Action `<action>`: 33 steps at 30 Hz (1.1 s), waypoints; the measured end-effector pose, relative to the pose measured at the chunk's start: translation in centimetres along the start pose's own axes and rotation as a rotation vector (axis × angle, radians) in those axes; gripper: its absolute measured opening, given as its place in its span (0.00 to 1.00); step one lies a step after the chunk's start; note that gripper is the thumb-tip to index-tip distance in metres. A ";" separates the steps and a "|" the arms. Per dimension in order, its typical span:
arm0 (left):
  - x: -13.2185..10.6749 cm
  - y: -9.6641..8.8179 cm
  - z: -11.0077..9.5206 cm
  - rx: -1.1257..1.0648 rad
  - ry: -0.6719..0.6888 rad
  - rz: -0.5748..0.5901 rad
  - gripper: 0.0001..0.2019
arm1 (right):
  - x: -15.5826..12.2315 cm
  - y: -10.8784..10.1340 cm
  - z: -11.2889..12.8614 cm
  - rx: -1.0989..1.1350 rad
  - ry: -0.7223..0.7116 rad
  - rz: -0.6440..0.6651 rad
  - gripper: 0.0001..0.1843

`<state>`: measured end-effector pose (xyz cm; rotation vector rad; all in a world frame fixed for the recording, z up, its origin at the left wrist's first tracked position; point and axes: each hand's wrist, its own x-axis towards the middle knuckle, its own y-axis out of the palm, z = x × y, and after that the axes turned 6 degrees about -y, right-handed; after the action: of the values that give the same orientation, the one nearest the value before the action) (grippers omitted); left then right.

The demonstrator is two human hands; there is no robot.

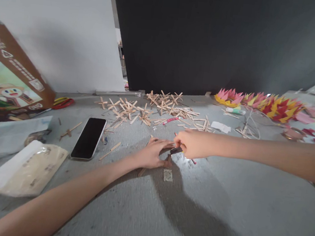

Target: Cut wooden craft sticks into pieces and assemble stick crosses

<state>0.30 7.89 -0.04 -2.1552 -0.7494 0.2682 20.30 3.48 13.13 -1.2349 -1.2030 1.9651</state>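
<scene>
- The right grip (190,146) was wrapped around a dark-tipped tool (175,150), maybe held low so its tip could be aimed well.
- The left grip (153,154) had its fingers spread apart, low over the counter (266,187), perhaps to stop a wooden stick (141,172) from sliding.
- That stick was under the left grip, mostly hidden, with an end poking out.
- A small square patch (168,175) lay just beside the left grip's thumb.
- Crossed sticks (124,108) sat past both grips, likely to leave room.
- A phone (88,138) lay left of the left grip, probably out of the way.
</scene>
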 end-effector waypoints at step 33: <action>0.1 0.5 0.9 -0.040 -0.005 -0.038 0.41 | 1.9 -1.2 0.0 -0.569 -0.278 0.247 0.12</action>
<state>0.19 8.24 -0.96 -2.1764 -0.8033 0.2405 19.37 5.52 13.32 -1.4651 -1.9274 2.0946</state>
